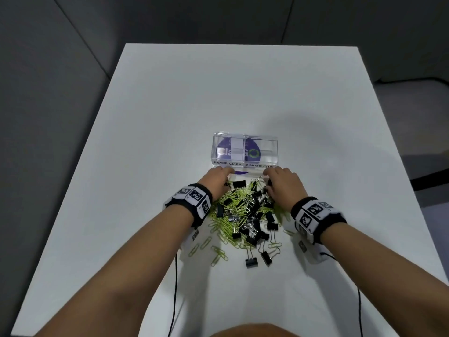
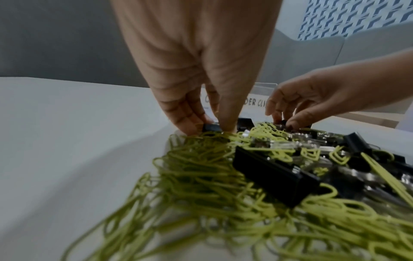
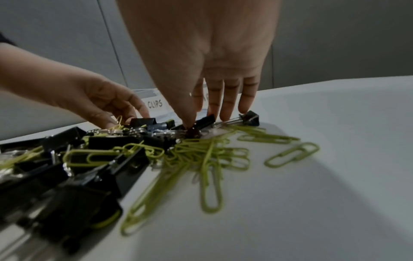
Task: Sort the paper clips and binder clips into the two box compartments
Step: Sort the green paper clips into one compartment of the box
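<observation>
The left hand (image 1: 217, 182) reaches into the far left edge of the pile, and its thumb and fingers pinch a black binder clip (image 2: 211, 127). The right hand (image 1: 283, 184) is at the far right edge of the pile, its thumb tip down on another black clip (image 3: 204, 121); I cannot tell if it has a real hold.

The green paper clips (image 1: 233, 203) and black binder clips (image 1: 252, 229) lie mixed in one heap on the white table (image 1: 150, 142), just on the near side of the clear box (image 1: 245, 150). The box has two parts: paper clips on the left, binder clips on the right.

To do it well, I think each hand should lift slowly. Green clips can hook on and ride along, so shake them off first. Both black clips belong in the right part.
</observation>
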The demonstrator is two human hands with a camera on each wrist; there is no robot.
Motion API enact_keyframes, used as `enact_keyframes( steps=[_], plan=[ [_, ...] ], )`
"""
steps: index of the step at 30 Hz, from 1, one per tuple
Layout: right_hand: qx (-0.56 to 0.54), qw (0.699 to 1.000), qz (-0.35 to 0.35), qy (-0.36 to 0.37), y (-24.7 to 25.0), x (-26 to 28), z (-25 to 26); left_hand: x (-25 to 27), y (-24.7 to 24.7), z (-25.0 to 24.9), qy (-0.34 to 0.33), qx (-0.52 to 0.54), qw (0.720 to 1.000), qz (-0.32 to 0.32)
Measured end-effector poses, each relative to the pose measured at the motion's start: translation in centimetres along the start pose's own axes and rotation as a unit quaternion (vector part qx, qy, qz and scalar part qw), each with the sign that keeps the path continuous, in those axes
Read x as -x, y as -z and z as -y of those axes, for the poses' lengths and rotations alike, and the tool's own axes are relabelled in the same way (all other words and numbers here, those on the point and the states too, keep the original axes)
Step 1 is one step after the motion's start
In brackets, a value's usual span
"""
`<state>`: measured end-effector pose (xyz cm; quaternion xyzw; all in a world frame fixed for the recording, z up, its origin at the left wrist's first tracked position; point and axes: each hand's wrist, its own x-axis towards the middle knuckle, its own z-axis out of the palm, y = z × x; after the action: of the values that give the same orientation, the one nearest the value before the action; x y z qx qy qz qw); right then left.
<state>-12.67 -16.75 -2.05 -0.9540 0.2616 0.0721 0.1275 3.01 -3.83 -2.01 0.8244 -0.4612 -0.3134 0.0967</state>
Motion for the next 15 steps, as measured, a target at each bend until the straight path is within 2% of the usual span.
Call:
enact_keyframes(
  steps=[4, 7, 12, 15],
  plan=[
    [0.038, 0.993, -0.007, 0.114, -0.3, 0.2, 1.5, 0.0, 0.1, 0.2, 0.01, -0.006, 0.999, 0.03],
    [0.095, 0.982, -0.004, 0.165, -0.4, 0.4, 2.3, 0.0, 0.2, 0.4, 0.02, 0.017, 0.999, 0.039],
    [0.104, 0.979, 0.006, 0.173, -0.3, 0.4, 2.3, 0.3, 0.4, 0.5, 0.016, 0.037, 0.998, 0.045],
    [0.059, 0.988, 0.042, 0.137, 0.1, 0.3, 2.2, 0.4, 0.6, 0.5, 0.007, 0.048, 0.998, 0.032]
  ],
)
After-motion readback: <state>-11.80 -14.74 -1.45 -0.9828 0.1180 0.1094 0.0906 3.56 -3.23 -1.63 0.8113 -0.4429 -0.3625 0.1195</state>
